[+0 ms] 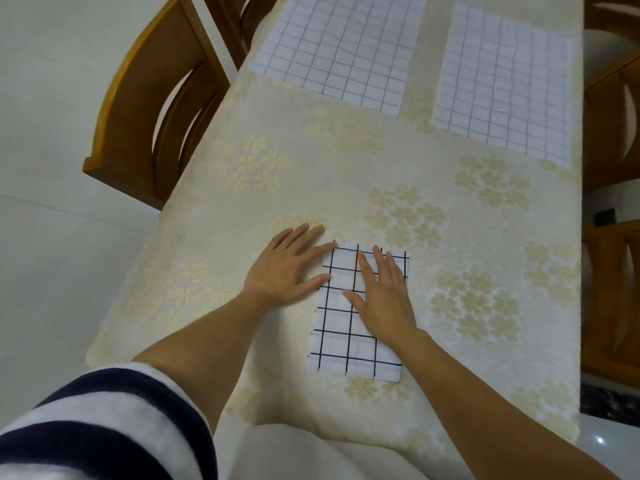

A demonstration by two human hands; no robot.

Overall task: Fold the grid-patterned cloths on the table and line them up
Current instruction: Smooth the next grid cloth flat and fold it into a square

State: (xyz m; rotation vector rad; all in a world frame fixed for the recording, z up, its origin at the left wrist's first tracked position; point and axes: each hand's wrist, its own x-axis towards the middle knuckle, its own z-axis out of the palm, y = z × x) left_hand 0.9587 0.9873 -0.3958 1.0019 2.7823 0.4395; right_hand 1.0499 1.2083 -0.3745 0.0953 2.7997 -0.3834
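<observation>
While right hand (381, 299) presses flat atop folded black-grid cloth (346, 351), left hand (284, 271) lies flat, fingers straight, overlapping its left edge.

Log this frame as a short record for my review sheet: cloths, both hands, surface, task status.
near cloth: black-grid cloth, folded into a narrow rectangle, lying flat
left hand: flat, mostly on the table, fingers touching the cloth's left edge
right hand: flat, pressing on top of the cloth
far cloths: far-left cloth and far-right cloth, thin-lined grid, spread flat, apart
surface: table with cream floral cover
beside: wooden chair at left
status: one cloth folded; the far two look unfolded
</observation>
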